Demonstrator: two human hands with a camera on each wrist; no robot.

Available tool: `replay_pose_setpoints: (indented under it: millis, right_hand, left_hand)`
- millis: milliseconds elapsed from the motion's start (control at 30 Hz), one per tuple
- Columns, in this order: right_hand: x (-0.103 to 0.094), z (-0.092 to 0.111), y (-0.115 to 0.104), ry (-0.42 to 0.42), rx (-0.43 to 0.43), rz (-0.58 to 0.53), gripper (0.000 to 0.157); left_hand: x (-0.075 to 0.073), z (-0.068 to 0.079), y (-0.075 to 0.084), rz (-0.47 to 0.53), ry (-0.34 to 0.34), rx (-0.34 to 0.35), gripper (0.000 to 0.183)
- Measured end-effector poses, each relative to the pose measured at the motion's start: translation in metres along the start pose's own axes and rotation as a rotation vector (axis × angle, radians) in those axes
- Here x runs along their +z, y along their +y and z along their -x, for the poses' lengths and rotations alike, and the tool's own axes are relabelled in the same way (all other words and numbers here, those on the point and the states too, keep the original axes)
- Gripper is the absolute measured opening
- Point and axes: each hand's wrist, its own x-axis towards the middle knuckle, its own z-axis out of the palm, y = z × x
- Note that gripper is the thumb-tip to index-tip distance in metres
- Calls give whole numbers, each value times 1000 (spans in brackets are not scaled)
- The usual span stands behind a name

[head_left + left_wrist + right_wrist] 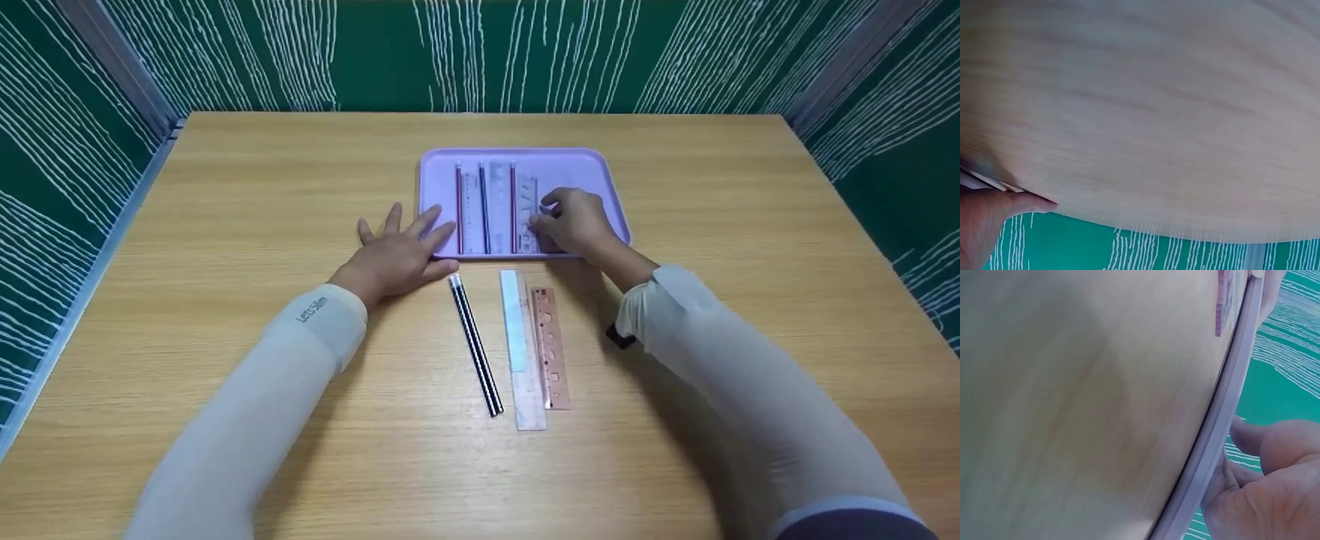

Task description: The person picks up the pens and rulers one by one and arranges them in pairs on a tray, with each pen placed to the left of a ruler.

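Observation:
In the head view a lilac tray (581, 161) holds a row of pencils and clear rulers: a red pencil (460, 210), a ruler (471, 214), a dark blue pencil (485, 210), another ruler (499, 206), a second red pencil (514, 206) and a stencil ruler (527, 214). My right hand (579, 221) bends over the tray's right half, thumb and curled fingers at the stencil ruler's right edge. Spread fingers of my left hand (397, 255) rest over the tray's front left corner. Its thumb points at the tops of two black-and-white striped pencils (476, 345).
Right of the striped pencils, a long clear ruler (531, 397) with a pale blue strip and a pinkish stencil ruler (553, 352) lie side by side on the wooden table (262, 172). Green walls (487, 56) with white streaks stand around the table.

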Motion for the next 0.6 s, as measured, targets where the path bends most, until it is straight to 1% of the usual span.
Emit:
replay_pose_setpoints:
  millis: [233,367,467,600]
  right_hand:
    - [1,11,-2,43,-74,-55,42]
    - [2,20,-5,66,-98,-80,44]
    - [4,28,-8,58,-101,-113,49]
    - [6,39,-12,18,-92,-175,53]
  left_hand:
    - [0,-1,0,-10,-4,-4,78]
    - [0,0,0,-6,-7,-7,77]
    - [0,0,0,-4,-4,-6,77]
    - [0,0,0,6,-1,-3,76]
